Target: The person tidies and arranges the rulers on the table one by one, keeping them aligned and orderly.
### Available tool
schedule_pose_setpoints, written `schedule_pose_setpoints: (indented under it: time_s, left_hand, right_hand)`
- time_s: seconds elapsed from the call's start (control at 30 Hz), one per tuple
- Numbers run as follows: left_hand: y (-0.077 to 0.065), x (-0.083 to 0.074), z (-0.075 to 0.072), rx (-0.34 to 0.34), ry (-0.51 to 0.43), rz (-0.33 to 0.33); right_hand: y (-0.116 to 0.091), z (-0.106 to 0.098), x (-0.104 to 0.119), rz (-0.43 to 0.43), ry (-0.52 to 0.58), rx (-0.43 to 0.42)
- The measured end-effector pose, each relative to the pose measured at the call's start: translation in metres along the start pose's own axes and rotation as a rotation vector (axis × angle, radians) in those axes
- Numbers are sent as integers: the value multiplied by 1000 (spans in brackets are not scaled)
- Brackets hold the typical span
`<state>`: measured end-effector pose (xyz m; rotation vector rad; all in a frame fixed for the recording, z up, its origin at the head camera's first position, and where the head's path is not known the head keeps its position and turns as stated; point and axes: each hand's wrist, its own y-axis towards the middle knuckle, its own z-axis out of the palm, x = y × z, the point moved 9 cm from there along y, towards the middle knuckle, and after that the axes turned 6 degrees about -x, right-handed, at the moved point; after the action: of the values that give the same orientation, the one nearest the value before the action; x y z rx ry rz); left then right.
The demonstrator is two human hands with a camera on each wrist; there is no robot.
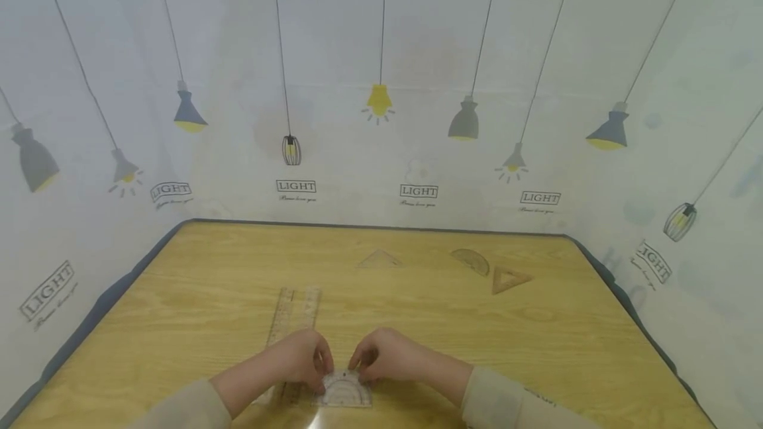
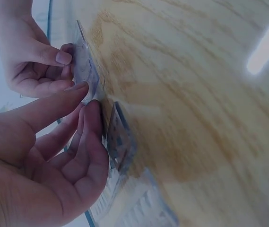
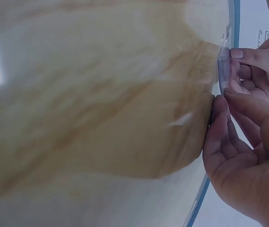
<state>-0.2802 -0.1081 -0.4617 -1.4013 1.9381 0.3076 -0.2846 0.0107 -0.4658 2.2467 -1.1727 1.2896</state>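
A clear protractor (image 1: 344,392) is low in the middle of the head view, near the table's front. My left hand (image 1: 301,357) pinches its left part between thumb and fingers. From the right, my right hand (image 1: 393,355) pinches the protractor near its top edge. The left wrist view shows the protractor (image 2: 83,59) tilted up from the tabletop, between both hands. In the right wrist view it appears nearly edge-on. Two clear rulers lie side by side left of it, one ruler (image 1: 279,316) partly under my left forearm, the other ruler (image 1: 311,303) partly behind the hand.
Farther back on the wooden table (image 1: 208,270) lie a clear set square (image 1: 381,259), a second protractor (image 1: 472,261) and a brownish-looking set square (image 1: 501,281). A pale wall covering printed with lamps (image 1: 379,101) surrounds the table's back and sides.
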Motion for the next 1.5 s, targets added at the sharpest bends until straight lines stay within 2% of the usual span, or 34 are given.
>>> schedule_pose_setpoints:
  time_s: [0.17,0.27,0.43,0.53,0.8,1.0,1.13,1.27,1.37,1.43,1.5]
  left_hand:
    - [2,-4,-2,-8,14,9]
    - [4,-10,-3,4,18,41]
    - [14,-22,-1,56,-81,125]
    - [24,-29,-1,71,-124,165]
    - [51,-58,-11,95,-144,294]
    - [71,-77,-22,74,-94,348]
    - [89,-91,-20,90,-99,402]
    - [109,-108,-15,97,-113,486]
    - [123,-119,-12,63,-58,529]
    - [133,-123,-8,36,3,527]
    - [143,-124,-4,24,59,497]
  right_hand:
    - [-2,-4,-5,8,38,-15]
    - [-4,-10,-8,-7,62,-29]
    - [-10,-29,-12,-54,63,-62]
    - [-13,-43,-15,-69,47,-96]
    - [-26,-82,-21,-100,14,-206]
    - [-38,-110,-29,-110,40,-277]
    - [-48,-133,-41,-104,30,-334]
    - [-57,-154,-56,-87,7,-371]
    - [-60,-169,-66,-67,-16,-406]
    - [-61,-180,-74,-31,-36,-443]
    - [-61,-189,-82,0,-57,-480]
